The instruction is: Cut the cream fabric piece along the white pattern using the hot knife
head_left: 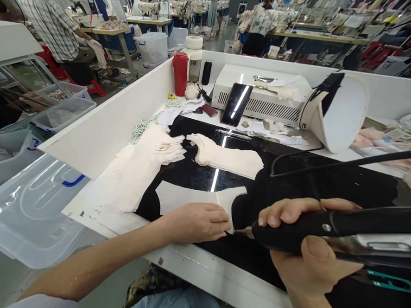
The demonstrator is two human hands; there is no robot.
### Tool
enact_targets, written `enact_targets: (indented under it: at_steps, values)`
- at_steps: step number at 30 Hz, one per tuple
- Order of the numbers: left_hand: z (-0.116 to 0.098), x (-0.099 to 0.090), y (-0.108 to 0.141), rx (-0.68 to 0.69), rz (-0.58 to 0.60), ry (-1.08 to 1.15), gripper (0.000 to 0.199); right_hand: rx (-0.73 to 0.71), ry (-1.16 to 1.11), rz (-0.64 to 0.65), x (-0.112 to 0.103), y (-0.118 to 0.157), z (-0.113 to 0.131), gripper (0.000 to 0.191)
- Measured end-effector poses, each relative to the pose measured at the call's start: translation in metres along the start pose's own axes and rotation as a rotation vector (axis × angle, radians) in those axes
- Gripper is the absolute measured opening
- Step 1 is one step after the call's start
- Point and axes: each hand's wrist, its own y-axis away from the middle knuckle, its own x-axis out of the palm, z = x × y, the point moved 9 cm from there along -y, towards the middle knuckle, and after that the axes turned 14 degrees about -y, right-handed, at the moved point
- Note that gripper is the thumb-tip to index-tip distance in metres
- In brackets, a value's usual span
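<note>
My left hand [199, 222] lies with its fingers stretched over a pale fabric piece [183, 199], pressing it on the black work surface [257, 202]. A narrower cream strip [233, 196] lies over the right end of that piece. My right hand [301, 241] is wrapped round a black hand tool [290, 232] with a metal lever along its side. The tool's thin tip points left, close to the fabric's lower right corner; whether it touches I cannot tell. Beyond are a stack of cut cream pieces [226, 156] and a larger pile of pieces [140, 165].
At the back stand a red bottle [180, 74], a phone [237, 104] leaning on a white vented box [267, 92], and a white cone-shaped shade [345, 110]. A black cable [348, 164] crosses the right side. White side walls [119, 113] edge the table.
</note>
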Motion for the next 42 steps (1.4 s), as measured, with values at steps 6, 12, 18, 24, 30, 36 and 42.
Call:
enact_targets:
  at_steps: [6, 12, 18, 24, 30, 36, 42]
  values:
    - [0.0002, -0.0013, -0.0006, -0.007, -0.012, 0.008, 0.024, -0.004, 0.006, -0.009, -0.0019, 0.0017, -0.0019, 0.045]
    - [0.0009, -0.0021, 0.0006, -0.007, -0.03, 0.023, 0.024, -0.003, 0.06, 0.014, 0.0017, 0.0003, -0.0023, 0.036]
    - [-0.0002, -0.002, -0.0005, 0.005, -0.01, 0.003, 0.024, -0.018, 0.018, -0.014, 0.0003, 0.0, -0.0014, 0.041]
    - [0.0006, -0.0014, -0.0007, -0.01, 0.0, 0.004, 0.024, -0.001, -0.002, -0.015, 0.0016, 0.0002, -0.0045, 0.039]
    - [0.0015, -0.0012, -0.0015, -0.012, 0.006, 0.009, 0.021, 0.002, -0.003, 0.0, 0.0036, -0.0004, -0.0048, 0.039]
    - [0.0015, -0.0002, -0.0011, -0.011, 0.007, 0.009, 0.024, -0.014, 0.01, 0.021, 0.0045, 0.0003, -0.0028, 0.037]
    - [0.001, 0.0021, 0.0004, -0.008, 0.015, 0.005, 0.023, -0.012, 0.061, -0.015, 0.0042, 0.0005, -0.0024, 0.034]
